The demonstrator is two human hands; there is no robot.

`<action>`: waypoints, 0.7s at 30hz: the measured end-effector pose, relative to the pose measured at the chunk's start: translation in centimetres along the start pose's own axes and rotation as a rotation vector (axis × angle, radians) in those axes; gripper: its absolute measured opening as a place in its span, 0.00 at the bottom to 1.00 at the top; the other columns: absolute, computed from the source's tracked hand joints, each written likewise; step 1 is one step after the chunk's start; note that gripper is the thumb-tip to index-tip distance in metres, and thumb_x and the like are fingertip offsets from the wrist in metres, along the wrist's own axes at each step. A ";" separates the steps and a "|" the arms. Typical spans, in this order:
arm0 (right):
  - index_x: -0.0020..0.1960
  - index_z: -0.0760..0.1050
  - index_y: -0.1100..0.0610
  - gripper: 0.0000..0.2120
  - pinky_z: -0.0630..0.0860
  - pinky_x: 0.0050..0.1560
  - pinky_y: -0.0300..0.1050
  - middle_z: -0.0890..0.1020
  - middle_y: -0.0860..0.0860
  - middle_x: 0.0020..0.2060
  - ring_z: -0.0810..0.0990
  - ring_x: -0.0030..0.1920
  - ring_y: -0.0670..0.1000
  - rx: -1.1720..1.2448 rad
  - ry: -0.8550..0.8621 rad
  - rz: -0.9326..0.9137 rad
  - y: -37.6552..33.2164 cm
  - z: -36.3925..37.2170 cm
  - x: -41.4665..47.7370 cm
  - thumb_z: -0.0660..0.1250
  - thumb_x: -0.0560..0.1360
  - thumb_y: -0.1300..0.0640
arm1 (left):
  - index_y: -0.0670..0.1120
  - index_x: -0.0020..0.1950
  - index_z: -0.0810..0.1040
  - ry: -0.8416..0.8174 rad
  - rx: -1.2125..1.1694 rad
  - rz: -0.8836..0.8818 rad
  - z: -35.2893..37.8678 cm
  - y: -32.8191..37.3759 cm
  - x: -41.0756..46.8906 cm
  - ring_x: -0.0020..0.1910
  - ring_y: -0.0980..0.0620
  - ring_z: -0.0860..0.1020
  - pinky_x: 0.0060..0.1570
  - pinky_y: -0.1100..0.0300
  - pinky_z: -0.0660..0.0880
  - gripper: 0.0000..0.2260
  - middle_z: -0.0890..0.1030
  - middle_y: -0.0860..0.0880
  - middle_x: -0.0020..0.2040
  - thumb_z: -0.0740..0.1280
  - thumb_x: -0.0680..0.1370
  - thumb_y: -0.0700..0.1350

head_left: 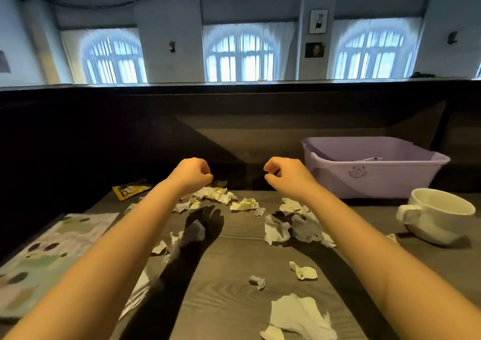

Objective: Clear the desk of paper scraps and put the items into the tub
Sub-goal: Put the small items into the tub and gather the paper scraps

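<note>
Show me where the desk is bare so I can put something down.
The desk is bare in the middle, with scrap heaps behind and the big scrap in front. Another bare patch lies in front of the cup. Crowded: the back centre, and the left, under the sheet.

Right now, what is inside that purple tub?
Inside the purple tub, only a thin pale object shows above the near wall; that wall hides the floor and anything else lying there.
</note>
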State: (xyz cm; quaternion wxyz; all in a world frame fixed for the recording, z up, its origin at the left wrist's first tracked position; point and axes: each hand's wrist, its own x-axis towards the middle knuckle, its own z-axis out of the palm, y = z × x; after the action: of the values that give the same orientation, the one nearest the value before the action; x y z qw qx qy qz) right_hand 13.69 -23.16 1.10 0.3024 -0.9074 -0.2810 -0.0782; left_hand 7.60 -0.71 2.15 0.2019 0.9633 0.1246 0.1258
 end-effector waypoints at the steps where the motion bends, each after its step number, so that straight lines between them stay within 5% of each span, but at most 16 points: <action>1: 0.61 0.74 0.51 0.13 0.77 0.55 0.49 0.79 0.50 0.57 0.78 0.53 0.50 -0.037 -0.025 -0.013 -0.9 0.8 0.4 0.62 0.77 0.54 | 0.44 0.56 0.78 0.007 0.016 -0.033 -0.5 -1.5 -0.3 0.50 0.49 0.78 0.48 0.56 0.76 0.10 0.79 0.47 0.51 0.64 0.77 0.45; 9: 0.69 0.66 0.50 0.20 0.76 0.55 0.48 0.74 0.51 0.64 0.76 0.59 0.53 -0.204 -0.158 -0.012 -4.9 7.5 5.0 0.62 0.78 0.53 | 0.46 0.67 0.71 0.002 0.117 -0.166 -2.4 -11.0 -0.1 0.60 0.47 0.75 0.54 0.58 0.72 0.20 0.75 0.45 0.64 0.67 0.76 0.46; 18: 0.75 0.57 0.48 0.29 0.68 0.66 0.49 0.62 0.52 0.74 0.65 0.71 0.55 -0.087 -0.400 0.108 -4.4 13.6 10.1 0.62 0.77 0.50 | 0.52 0.72 0.66 -0.207 0.140 -0.047 1.2 -14.7 2.9 0.67 0.49 0.70 0.61 0.58 0.70 0.27 0.67 0.49 0.71 0.68 0.73 0.43; 21: 0.74 0.61 0.45 0.28 0.74 0.53 0.42 0.67 0.52 0.71 0.74 0.58 0.48 -0.040 -0.463 0.034 -5.2 14.6 9.9 0.61 0.75 0.55 | 0.52 0.70 0.68 -0.238 0.174 0.003 1.9 -15.4 3.4 0.70 0.49 0.66 0.65 0.57 0.67 0.25 0.67 0.49 0.72 0.69 0.73 0.44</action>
State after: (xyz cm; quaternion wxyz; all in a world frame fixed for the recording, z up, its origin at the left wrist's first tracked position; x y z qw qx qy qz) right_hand 18.62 -6.52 -4.91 0.2130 -0.9115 -0.3262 0.1317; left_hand 8.39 13.22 -5.34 0.1307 0.9855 0.1087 -0.0005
